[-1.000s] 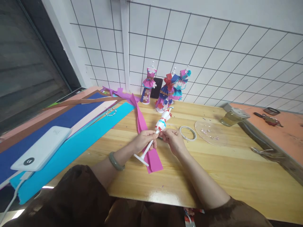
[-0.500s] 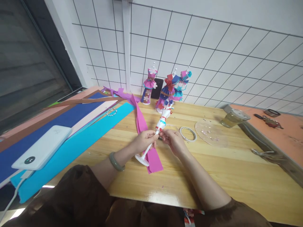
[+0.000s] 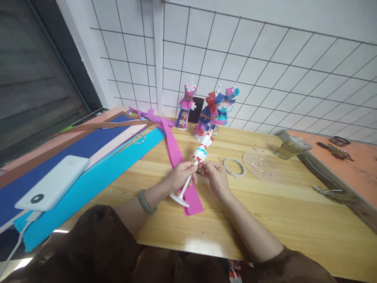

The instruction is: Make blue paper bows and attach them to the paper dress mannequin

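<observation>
A small white dress-form mannequin (image 3: 200, 152) with red and light blue bits on its body lies tilted between my hands, its top pointing away from me. My left hand (image 3: 183, 175) is closed around its thin stem, just below the body; the round base hangs nearer to me. The fingers of my right hand (image 3: 216, 176) are pinched together at the lower right edge of the body. Whatever they pinch is too small to make out. Beneath the mannequin, a long magenta paper strip (image 3: 193, 202) lies on the wooden table (image 3: 229, 232).
Dressed mannequins (image 3: 186, 103) and a dark phone (image 3: 196, 110) stand by the tiled wall. Coloured paper sheets (image 3: 118, 157), a beaded bracelet (image 3: 139, 138) and a white power bank (image 3: 53, 182) lie left. Rightward are a tape roll (image 3: 235, 167), a clear dish (image 3: 260, 177) and a glass cup (image 3: 293, 147).
The mannequin's base has swung slightly to the right and the body has tilted a little. Both hands stay at nearly the same spots.
</observation>
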`<state>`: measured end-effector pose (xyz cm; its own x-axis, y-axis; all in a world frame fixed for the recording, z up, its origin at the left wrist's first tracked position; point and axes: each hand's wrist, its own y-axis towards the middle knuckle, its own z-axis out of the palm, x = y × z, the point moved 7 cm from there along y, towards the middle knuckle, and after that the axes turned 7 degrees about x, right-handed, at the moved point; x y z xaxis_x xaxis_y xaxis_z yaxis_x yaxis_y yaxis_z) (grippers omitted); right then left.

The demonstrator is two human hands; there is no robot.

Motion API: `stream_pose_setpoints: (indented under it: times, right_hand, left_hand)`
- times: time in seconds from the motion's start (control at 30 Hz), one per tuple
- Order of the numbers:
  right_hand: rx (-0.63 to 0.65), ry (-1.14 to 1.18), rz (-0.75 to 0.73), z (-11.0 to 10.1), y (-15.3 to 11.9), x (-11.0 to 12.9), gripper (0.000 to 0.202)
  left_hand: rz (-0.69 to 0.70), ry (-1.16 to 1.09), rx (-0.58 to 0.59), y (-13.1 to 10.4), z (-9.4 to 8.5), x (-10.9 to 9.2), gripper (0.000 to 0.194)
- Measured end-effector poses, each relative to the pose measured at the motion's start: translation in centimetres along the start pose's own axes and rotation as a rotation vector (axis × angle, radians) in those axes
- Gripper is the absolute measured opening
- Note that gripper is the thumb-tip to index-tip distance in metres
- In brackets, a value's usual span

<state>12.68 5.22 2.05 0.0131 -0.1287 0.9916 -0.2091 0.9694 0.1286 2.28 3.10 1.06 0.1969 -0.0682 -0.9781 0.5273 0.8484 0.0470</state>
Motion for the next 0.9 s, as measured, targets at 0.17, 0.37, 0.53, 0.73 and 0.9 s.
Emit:
stream_pose_setpoints:
  times: [0.17,0.37,0.53,0.73,0.9]
  right_hand:
    - [0.004,-0.048,-0.074,0.3,-0.4,1.1,0.023]
    - [0.07,-0.054,-0.087,0.7,-0.4,1.7,0.025]
    - [0.153,0.068,-0.026,0.7,0.1,1.1,0.034]
    - [0.135,0.006,-0.027,0.5,0.0,1.5,0.027]
    - [0.137,0.026,-0.053,0.7,-0.1,1.6,0.023]
  left_hand:
    - [-0.002,-0.085,-0.008,-0.1,0.1,0.0,0.032]
    - [0.011,-0.086,-0.033,-0.1,-0.2,-0.3,0.034]
    - [0.067,0.053,-0.051,-0.4,-0.6,-1.2,0.033]
    - [0.075,0.202,-0.052,-0.7,-0.3,-1.4,0.031]
    - [0.083,0.132,-0.035,-0.6,-0.1,-1.5,0.03]
